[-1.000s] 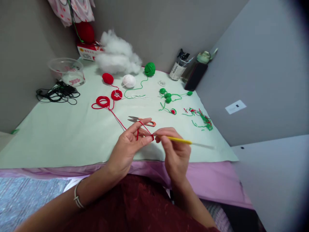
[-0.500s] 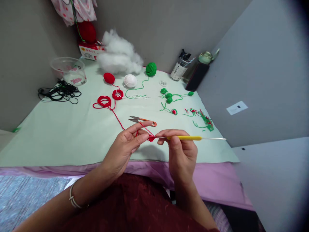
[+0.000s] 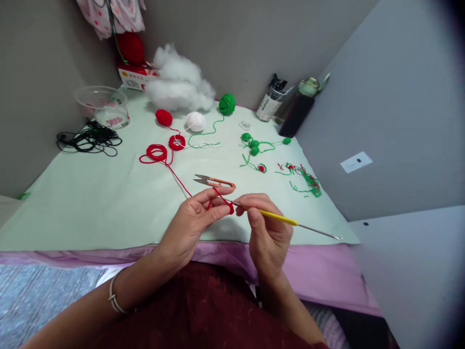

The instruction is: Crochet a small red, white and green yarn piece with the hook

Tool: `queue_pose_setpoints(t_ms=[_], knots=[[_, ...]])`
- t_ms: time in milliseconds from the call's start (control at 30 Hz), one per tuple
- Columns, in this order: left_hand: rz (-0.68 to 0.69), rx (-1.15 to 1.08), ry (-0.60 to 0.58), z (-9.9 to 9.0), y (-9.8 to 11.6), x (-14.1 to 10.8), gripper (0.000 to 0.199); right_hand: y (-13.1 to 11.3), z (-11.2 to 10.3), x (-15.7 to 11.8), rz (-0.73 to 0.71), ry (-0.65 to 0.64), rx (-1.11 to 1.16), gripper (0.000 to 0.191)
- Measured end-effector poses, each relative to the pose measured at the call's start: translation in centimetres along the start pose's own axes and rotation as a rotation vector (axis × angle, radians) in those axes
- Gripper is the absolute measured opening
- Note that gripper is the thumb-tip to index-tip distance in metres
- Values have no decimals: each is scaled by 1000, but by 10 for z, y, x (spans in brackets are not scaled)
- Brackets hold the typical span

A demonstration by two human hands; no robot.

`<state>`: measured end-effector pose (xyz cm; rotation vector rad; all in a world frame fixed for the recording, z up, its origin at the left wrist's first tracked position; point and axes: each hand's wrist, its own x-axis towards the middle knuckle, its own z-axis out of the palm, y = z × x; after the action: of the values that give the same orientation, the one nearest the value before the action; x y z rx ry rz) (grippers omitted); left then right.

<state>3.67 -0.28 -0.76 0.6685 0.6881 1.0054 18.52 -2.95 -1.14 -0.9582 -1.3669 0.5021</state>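
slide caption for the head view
The right hand holds a yellow-handled hook at a red yarn piece pinched in the left hand.

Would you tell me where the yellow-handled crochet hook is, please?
The yellow-handled crochet hook is right of centre in the head view, in the right hand, its left end at the small red yarn piece held by the left hand.

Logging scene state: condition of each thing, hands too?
left hand: closed on red crochet piece
right hand: closed on crochet hook
red crochet piece: held, yarn attached
crochet hook: held, slanted
thread snips: open, lying flat
white stuffing: loose, heaped
black cord: tangled
green yarn ball: wound, tail trailing
white yarn ball: wound
small red yarn ball: wound
clear plastic tub: upright
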Motion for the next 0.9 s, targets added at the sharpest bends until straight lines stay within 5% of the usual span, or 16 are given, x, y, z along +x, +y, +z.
queue_pose_setpoints(t_ms=[367,900], knots=[[-18,15,39,-2,3,0,22,2,-9,-1,147,134,158,18],[-23,28,47,0,5,-1,13,1,-5,-4,107,80,125,18]])
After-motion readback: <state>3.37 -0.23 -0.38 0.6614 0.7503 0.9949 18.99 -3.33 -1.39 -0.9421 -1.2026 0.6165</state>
